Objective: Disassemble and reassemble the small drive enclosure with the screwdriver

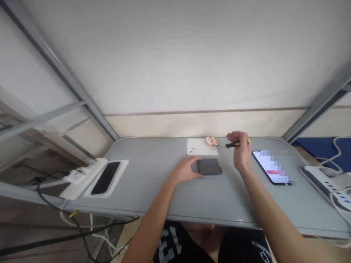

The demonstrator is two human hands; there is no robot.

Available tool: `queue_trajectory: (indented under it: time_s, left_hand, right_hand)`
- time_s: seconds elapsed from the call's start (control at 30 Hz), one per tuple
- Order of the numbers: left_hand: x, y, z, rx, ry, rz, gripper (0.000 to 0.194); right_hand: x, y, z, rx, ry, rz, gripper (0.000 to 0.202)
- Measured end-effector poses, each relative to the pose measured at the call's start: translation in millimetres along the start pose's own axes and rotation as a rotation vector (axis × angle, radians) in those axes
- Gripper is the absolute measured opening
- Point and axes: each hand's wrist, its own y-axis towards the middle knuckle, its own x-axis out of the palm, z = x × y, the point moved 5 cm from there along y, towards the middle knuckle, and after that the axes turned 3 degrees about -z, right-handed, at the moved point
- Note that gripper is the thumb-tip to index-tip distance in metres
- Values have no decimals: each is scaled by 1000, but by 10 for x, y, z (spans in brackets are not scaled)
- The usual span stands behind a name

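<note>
A flat dark grey box (210,166), like a small electronic device, lies on the grey table. My left hand (187,170) grips its left end, fingers at the far edge and thumb at the near edge. In my right hand (241,149) is a screwdriver (231,145) with a black and yellow handle. Its thin shaft points left, above the right side of a white sheet of paper (197,145). Several tiny dark pieces, perhaps screws, are on that paper. An orange and white animal-faced trinket (210,141) rests at the sheet's right corner.
A lit phone (270,168) lies to the right, near a power strip (329,184) with cables. On the left, a dark phone (106,178) sits on white paper beside another power strip (85,179). Metal frame posts (95,120) and a wall border the grey table (145,171).
</note>
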Motion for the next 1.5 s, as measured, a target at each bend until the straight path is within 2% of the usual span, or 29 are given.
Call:
queue_trajectory:
  time_s: [0.07, 0.17, 0.27, 0.4, 0.6, 0.8, 1.03, 1.23, 1.33, 1.5]
  left_hand:
    - [-5, 0, 12, -2, -6, 4, 74]
    - [-24, 2, 48, 15, -42, 18, 70]
    - [-60, -4, 79, 14, -65, 44, 55]
    - [-114, -21, 131, 49, -63, 74, 37]
    - [-143, -12, 173, 94, -31, 93, 34]
    - [-138, -8, 167, 75, -15, 79, 35]
    - [-124, -4, 145, 49, -4, 82, 35]
    - [-126, 8, 119, 30, -18, 88, 34]
    - [-122, 29, 82, -7, -13, 96, 36]
    - [-99, 54, -22, -77, -5, 93, 44]
  right_hand:
    - [7, 24, 251, 160, 53, 56, 60]
    - [100, -77, 581, 366, 31, -36, 59]
    - [196, -198, 694, 373, -77, -184, 58]
    - [271, -279, 664, 325, -207, -339, 60]
    - [309, -316, 598, 305, -258, -423, 59]
    - [315, -312, 592, 282, -261, -448, 55]
    - [299, -298, 680, 321, -238, -448, 59]
    - [313, -316, 578, 324, -233, -460, 58]
    - [287, -309, 560, 341, -211, -413, 56]
    - [182, -241, 634, 383, -6, -233, 52]
